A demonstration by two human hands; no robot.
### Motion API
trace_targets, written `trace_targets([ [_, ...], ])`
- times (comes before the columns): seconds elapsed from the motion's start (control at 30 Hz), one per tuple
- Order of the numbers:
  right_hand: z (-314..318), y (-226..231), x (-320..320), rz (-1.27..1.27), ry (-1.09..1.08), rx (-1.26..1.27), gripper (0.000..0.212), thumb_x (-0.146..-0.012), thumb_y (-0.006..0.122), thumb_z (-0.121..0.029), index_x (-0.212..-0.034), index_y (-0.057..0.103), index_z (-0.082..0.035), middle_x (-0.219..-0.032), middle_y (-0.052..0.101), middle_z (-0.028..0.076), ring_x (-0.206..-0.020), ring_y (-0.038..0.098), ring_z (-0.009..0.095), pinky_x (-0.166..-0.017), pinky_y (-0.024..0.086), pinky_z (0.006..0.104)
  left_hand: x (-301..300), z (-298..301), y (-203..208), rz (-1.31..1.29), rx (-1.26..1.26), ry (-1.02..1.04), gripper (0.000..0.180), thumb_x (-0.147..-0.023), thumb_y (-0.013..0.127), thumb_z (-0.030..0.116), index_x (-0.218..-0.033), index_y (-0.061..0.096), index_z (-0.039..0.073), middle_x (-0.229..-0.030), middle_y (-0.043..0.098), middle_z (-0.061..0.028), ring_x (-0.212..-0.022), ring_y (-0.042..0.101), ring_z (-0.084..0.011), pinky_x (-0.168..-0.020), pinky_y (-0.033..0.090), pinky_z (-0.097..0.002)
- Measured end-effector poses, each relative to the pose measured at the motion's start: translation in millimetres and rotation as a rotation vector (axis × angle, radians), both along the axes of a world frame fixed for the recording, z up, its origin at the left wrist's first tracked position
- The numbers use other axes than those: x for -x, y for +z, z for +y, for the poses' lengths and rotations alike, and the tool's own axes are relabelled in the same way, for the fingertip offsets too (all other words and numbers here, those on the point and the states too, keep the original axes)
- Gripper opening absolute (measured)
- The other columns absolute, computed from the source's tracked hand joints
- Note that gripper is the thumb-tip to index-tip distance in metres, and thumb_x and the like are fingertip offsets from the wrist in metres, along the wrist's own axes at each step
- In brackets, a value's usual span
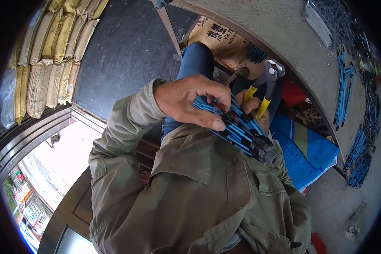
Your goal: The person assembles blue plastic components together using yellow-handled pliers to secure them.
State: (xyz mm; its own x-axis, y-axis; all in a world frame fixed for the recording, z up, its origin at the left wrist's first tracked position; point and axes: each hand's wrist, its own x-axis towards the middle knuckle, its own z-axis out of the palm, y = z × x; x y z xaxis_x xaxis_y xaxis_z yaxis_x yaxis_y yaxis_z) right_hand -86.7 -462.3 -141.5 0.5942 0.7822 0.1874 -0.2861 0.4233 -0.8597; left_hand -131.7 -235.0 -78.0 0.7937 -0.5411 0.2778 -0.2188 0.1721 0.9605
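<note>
My left hand (194,101) curls round a bundle of thin blue rods with black joints (237,129), which looks like a folded umbrella frame. Its thumb lies along the near side of the rods. At the bundle's lower right end is a dark ribbed cap (269,155). My right hand (255,109), partly hidden behind the bundle, has its fingers closed on yellow-handled end-cutting pincers (271,78). Their metal jaws point up and away from me. Whether the right hand also touches the rods I cannot tell. The bundle lies slantwise in front of my jacket.
A worktop (292,38) curves along the right, bearing blue rod bundles (345,91) and heaps of dark parts (370,114). Beneath it lie a brown printed sack (218,36) and a blue sack (302,148). Stacked yellowish sacks (51,55) stand at far left.
</note>
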Motion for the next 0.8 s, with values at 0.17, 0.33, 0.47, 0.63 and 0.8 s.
trace_targets([
  [0.17, 0.6, -5.2, -1.4, 0.021, -0.078, -0.046, 0.024, -0.087, 0.058, -0.026, -0.090, 0.055, -0.003, -0.086, 0.051, 0.009, -0.076, 0.049, 0.012, -0.067, 0.042, 0.0234, -0.4, -0.8, 2.6, 0.134, 0.002, 0.070, 0.022, -0.080, 0.069, 0.018, -0.086, 0.057, 0.000, -0.079, 0.057, -0.0049, -0.072, 0.053, -0.0110, -0.064, 0.042, -0.0254],
  [0.33, -8.3, -8.2, -4.9, 0.205, -0.005, -0.087, 0.023, -0.085, 0.061, -0.023, -0.095, 0.056, -0.003, -0.091, 0.051, 0.013, -0.084, 0.053, 0.016, -0.076, 0.048, 0.0302, 7.8, 14.3, -0.6, 0.012, -0.138, 0.325, 0.009, -0.082, 0.061, 0.003, -0.089, 0.059, -0.001, -0.081, 0.061, -0.0097, -0.072, 0.058, -0.0165, -0.064, 0.044, -0.0277],
  [0.47, -9.7, -19.5, -10.1, 0.167, -0.008, -0.187, 0.025, -0.085, 0.060, -0.023, -0.099, 0.056, -0.003, -0.100, 0.051, 0.018, -0.089, 0.056, 0.021, -0.081, 0.050, 0.0373, 28.7, 21.2, -6.0, -0.021, -0.211, 0.702, 0.007, -0.081, 0.060, 0.003, -0.087, 0.060, -0.002, -0.081, 0.063, -0.0113, -0.074, 0.060, -0.0177, -0.067, 0.046, -0.0284],
  [0.63, -7.0, -8.6, -5.3, 0.248, -0.058, -0.176, 0.022, -0.090, 0.054, -0.024, -0.093, 0.054, -0.002, -0.104, 0.050, 0.014, -0.090, 0.053, 0.017, -0.080, 0.044, 0.0299, 78.3, 27.1, -22.3, 0.023, -0.124, 1.106, 0.015, -0.079, 0.065, 0.010, -0.086, 0.060, -0.003, -0.089, 0.064, -0.0144, -0.082, 0.062, -0.0219, -0.075, 0.046, -0.0299],
  [0.8, -0.7, -4.4, -3.6, 0.207, -0.116, -0.081, 0.019, -0.090, 0.053, -0.020, -0.094, 0.056, -0.001, -0.105, 0.051, 0.013, -0.088, 0.054, 0.015, -0.078, 0.045, 0.0274, 75.2, -1.0, -11.8, -0.162, -0.163, 0.818, 0.053, -0.068, 0.078, 0.028, -0.105, 0.053, -0.001, -0.116, 0.053, -0.0200, -0.111, 0.051, -0.0278, -0.090, 0.041, -0.0346],
])
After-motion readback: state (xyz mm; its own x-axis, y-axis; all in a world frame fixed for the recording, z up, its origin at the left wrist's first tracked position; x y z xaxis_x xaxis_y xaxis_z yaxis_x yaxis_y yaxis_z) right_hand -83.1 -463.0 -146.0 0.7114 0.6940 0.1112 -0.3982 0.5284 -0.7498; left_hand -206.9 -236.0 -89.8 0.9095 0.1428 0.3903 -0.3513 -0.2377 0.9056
